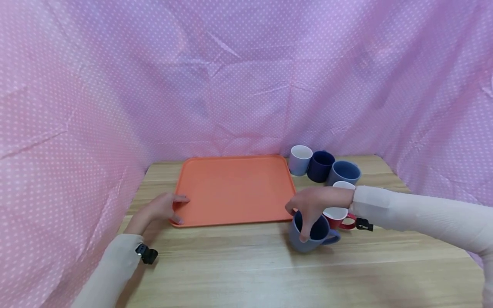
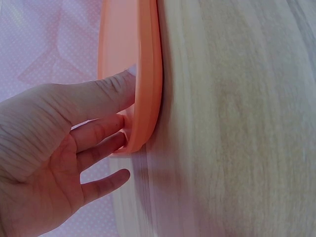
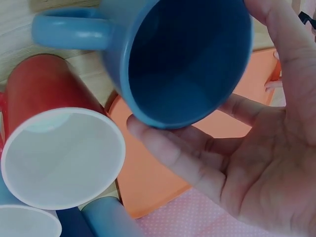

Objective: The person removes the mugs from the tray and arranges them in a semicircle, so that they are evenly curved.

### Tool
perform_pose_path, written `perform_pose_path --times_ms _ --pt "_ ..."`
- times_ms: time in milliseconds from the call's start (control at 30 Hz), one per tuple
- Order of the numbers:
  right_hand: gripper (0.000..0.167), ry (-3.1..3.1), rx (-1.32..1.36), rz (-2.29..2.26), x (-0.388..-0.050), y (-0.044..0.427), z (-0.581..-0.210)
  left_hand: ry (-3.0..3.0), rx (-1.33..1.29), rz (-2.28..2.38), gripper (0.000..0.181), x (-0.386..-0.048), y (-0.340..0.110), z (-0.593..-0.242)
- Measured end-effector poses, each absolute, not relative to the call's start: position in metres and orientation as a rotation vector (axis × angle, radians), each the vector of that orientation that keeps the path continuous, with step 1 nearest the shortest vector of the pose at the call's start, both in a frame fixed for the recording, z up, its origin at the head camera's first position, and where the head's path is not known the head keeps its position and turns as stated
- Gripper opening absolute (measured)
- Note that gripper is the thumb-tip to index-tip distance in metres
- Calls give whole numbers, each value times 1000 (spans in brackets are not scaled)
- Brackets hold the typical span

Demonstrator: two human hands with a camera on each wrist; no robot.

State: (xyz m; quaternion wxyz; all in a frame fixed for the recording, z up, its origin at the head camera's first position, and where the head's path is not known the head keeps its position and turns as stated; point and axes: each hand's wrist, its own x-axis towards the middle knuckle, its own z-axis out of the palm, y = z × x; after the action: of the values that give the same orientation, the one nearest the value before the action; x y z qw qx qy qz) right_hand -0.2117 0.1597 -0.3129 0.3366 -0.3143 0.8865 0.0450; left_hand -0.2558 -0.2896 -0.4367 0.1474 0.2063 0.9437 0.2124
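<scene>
A blue-grey mug point(image 1: 298, 241) stands near the front right corner of the orange tray point(image 1: 235, 188), its handle pointing right. My right hand point(image 1: 313, 203) holds it from above, thumb on the near outer side and fingers round the far side; the right wrist view shows this blue mug point(image 3: 116, 54) with its dark inside. Over the tray's front left corner rests my left hand point(image 1: 163, 207). In the left wrist view the thumb and some fingers of this left hand point(image 2: 64, 113) touch the tray rim point(image 2: 148, 74), the little finger apart from it.
Beside the held mug is a red mug point(image 3: 52, 89) with a white inside, partly under my right arm. Behind it stand a blue-grey mug point(image 1: 344, 171), a dark blue mug point(image 1: 320, 167) and a pale mug point(image 1: 299, 160) by the tray's right edge. A pink dotted cloth point(image 1: 231, 85) surrounds the wooden table point(image 1: 231, 265).
</scene>
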Motion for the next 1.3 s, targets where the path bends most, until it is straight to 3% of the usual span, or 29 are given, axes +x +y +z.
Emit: perform_pose_path --times_ms 733,1300 --pt "62 2259 -748 238 -224 161 -303 2739 626 615 68 -265 -291 -427" --pt "55 2089 -751 89 -226 165 -322 2719 554 613 61 -254 -285 -430"
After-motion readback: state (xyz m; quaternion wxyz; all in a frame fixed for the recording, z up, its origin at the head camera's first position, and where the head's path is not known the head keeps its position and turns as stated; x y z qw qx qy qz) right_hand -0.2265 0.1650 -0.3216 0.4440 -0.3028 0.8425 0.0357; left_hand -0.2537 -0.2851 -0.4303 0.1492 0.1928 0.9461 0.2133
